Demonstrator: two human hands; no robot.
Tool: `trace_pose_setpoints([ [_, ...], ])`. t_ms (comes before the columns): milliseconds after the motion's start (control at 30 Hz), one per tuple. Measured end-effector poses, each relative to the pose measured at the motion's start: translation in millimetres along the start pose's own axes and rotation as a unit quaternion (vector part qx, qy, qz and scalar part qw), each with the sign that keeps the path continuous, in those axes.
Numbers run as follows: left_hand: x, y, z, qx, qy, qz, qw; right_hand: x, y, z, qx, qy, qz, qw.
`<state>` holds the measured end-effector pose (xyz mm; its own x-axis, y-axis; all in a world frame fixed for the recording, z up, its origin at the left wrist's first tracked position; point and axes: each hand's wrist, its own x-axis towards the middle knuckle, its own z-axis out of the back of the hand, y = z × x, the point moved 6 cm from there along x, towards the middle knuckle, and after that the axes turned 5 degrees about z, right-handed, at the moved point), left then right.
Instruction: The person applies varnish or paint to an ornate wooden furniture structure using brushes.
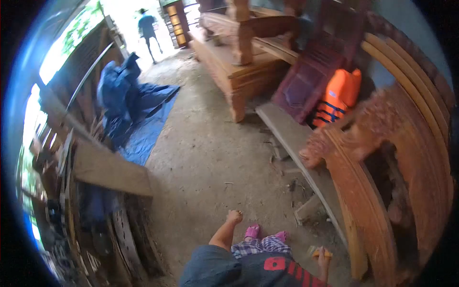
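Out over the concrete floor (pixel 191 158), my left hand (pixel 234 216) has its fingers curled in; whether anything is inside them is too small to tell. Lower at the right, my right hand (pixel 324 254) is closed around a small yellow-orange object (pixel 315 253) with a paler end, possibly a brush. It is near a long board (pixel 306 167) and the lower end of a carved wooden piece (pixel 356 201). Between my hands, pink footwear (pixel 252 232) shows below checkered trousers.
Carved wooden furniture (pixel 232 76) stands ahead. An orange life vest (pixel 342 93) rests by a dark red panel (pixel 308 81) at right. Left are a blue tarp (pixel 150 124), a plank (pixel 112 170) and stacked wood. A person (pixel 147 28) is outside, beyond the opening.
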<state>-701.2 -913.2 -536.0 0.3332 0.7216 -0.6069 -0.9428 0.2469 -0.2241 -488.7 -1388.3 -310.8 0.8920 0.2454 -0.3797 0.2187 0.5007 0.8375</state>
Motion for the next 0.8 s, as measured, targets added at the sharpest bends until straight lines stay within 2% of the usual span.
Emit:
trace_pose_setpoints([
  [33,7.1,-6.7,-10.5,0.045,-0.006,-0.048,0.998,-1.5,8.6,-0.1,-0.079,0.037,0.065,0.994],
  [67,-2.8,-14.4,-0.3,0.007,0.043,-0.03,0.999,-1.6,22.0,4.5,-0.16,0.064,0.12,0.978],
  [100,-16.3,-23.1,11.9,-0.026,0.096,-0.015,0.995,-11.2,51.4,6.5,-0.075,-0.014,0.16,0.984],
  [133,-25.2,-34.1,23.5,0.007,0.06,0.003,0.998,-4.0,30.3,13.2,-0.125,-0.007,0.231,0.965],
  [167,-31.2,-41.3,28.6,-0.045,0.051,-0.033,0.997,5.4,7.3,19.5,-0.132,-0.064,0.178,0.973],
  [233,-46.5,-67.0,30.3,-0.082,0.05,-0.045,0.994,21.2,-29.7,32.1,-0.055,-0.081,0.076,0.992],
  [300,-40.8,-112.5,5.2,-0.084,0.075,-0.078,0.991,7.8,32.7,55.6,-0.053,-0.026,0.044,0.997],
  [333,-40.0,-129.7,-7.2,-0.102,0.092,-0.084,0.987,10.7,26.9,73.4,-0.043,-0.043,0.035,0.998],
  [400,-106.7,-222.0,12.8,-0.078,0.126,-0.198,0.969,16.6,23.5,102.4,-0.106,-0.094,0.178,0.974],
  [467,-172.5,-299.7,36.7,-0.1,0.1,-0.218,0.966,15.9,6.3,125.8,-0.075,-0.13,0.172,0.974],
  [500,-139.1,-327.6,-17.1,-0.062,0.051,-0.373,0.924,16.4,-2.8,145.9,-0.046,-0.158,0.175,0.971],
  [567,-204.3,-401.3,-9.0,-0.209,0.13,-0.418,0.874,2.1,-2.1,181.8,0.011,-0.208,0.142,0.968],
  [633,-266.5,-461.2,-5.1,-0.276,0.24,-0.419,0.831,-14.3,-8.7,214.2,0.066,-0.262,0.105,0.957],
  [700,-283.2,-503.7,-36.6,-0.347,0.378,-0.426,0.745,-32.6,-24.3,254.3,0.134,-0.341,0.073,0.928],
  [733,-293.5,-522.7,-37.7,-0.337,0.389,-0.426,0.744,-42.5,-19.5,272.5,0.153,-0.378,0.075,0.91],
  [800,-323.1,-562.9,-31.0,-0.341,0.452,-0.513,0.645,-50.0,-38.0,309.2,0.176,-0.451,0.074,0.872],
])
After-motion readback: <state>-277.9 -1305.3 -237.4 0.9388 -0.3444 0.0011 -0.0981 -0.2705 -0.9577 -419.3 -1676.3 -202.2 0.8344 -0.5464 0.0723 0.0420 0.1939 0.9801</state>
